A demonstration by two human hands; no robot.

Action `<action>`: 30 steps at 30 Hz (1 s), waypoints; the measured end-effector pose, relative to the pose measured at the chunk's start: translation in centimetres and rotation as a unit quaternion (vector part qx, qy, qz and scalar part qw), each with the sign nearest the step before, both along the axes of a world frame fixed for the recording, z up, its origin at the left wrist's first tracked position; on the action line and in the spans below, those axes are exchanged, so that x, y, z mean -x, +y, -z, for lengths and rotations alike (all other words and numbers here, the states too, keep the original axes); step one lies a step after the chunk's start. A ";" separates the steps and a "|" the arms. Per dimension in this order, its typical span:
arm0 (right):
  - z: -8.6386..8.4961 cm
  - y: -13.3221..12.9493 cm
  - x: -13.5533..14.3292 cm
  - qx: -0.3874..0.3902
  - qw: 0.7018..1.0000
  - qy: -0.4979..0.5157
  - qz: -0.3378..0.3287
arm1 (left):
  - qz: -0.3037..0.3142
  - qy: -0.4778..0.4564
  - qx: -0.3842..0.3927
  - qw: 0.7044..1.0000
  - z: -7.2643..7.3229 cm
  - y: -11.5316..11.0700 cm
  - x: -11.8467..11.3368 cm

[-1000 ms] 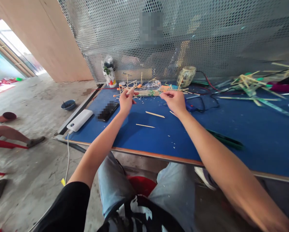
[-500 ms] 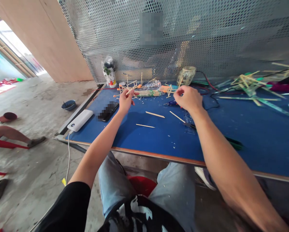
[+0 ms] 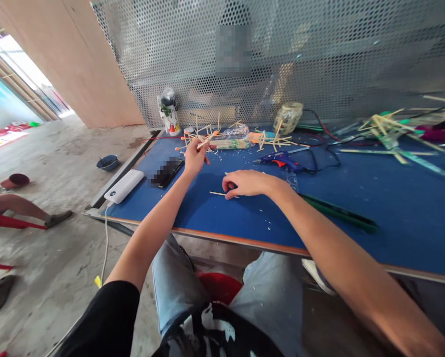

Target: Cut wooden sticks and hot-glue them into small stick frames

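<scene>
A person seated at the near edge of a blue-topped desk (image 3: 393, 218) works with thin wooden sticks. Towards the desk's left edge lie a white rectangular power bank (image 3: 124, 185) and, just beside it, a dark flat phone (image 3: 165, 171). The left hand (image 3: 194, 157) is raised just above the desk, towards the far edge, fingers pinched around one slim pale wooden stick (image 3: 203, 144) that angles up towards a loose tangle of glued sticks (image 3: 203, 133) by the perforated metal screen (image 3: 319, 59). Nearer the person, the right hand (image 3: 244, 182) rests palm-down on the blue surface, fingertips curled onto a second thin wooden stick (image 3: 218, 194) lying flat; whether it is already gripped or only touched cannot be told. Another loose stick is mostly hidden behind that hand. To the right, a blue hot-glue gun with an orange trigger (image 3: 282, 161) lies on its side, its black cable trailing towards the far edge, and a dark green strip (image 3: 337, 213) runs towards the right. Lifting the flat stick cleanly would likely call for rolling it onto a fingertip first, keeping the held stick steady and clear of the glue gun's nozzle
</scene>
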State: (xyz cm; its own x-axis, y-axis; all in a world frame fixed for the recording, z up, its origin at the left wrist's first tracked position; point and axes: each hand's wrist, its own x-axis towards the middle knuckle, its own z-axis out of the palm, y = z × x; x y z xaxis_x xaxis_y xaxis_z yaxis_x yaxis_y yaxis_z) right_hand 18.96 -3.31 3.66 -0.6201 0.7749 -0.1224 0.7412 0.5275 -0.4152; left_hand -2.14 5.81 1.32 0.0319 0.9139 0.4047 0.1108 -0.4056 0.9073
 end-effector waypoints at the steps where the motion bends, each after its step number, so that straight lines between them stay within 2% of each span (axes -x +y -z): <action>1: 0.1 -0.1 0.3 0.007 1.000 -0.002 -0.005 | -0.004 0.003 -0.011 1.000 0.0 -0.1 0.0; 6: 0.7 -0.1 0.1 0.003 1.000 0.026 0.006 | -0.014 0.045 -0.081 0.996 0.6 -0.4 0.1; 12: 0.4 1.0 -1.8 -0.008 0.981 0.191 0.011 | -0.003 0.094 -0.083 0.992 1.0 -0.6 -0.1; 14: 0.6 1.3 -1.8 -0.026 0.959 0.280 0.038 | 0.013 0.104 -0.073 0.992 1.0 -0.8 -0.3; 18: 1.2 1.6 -1.0 -0.035 0.893 0.441 0.088 | 0.053 0.121 -0.065 0.989 1.1 -1.3 -0.7; 21: 1.4 1.6 -0.5 -0.033 0.884 0.455 0.097 | 0.068 0.121 -0.066 0.988 1.2 -1.3 -0.8; 30: 1.4 1.4 -0.3 0.014 0.877 0.475 0.067 | 0.103 0.098 -0.103 0.984 2.0 -0.4 -0.7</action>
State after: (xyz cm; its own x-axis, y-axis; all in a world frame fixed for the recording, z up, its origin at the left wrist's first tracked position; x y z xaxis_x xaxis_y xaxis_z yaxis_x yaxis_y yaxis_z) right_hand 19.26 -1.86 2.28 -0.3554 0.8538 0.3804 0.1085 0.4419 -0.8905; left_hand -1.46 5.40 -0.66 0.3046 0.7791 0.5479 0.1717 -0.6107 0.7730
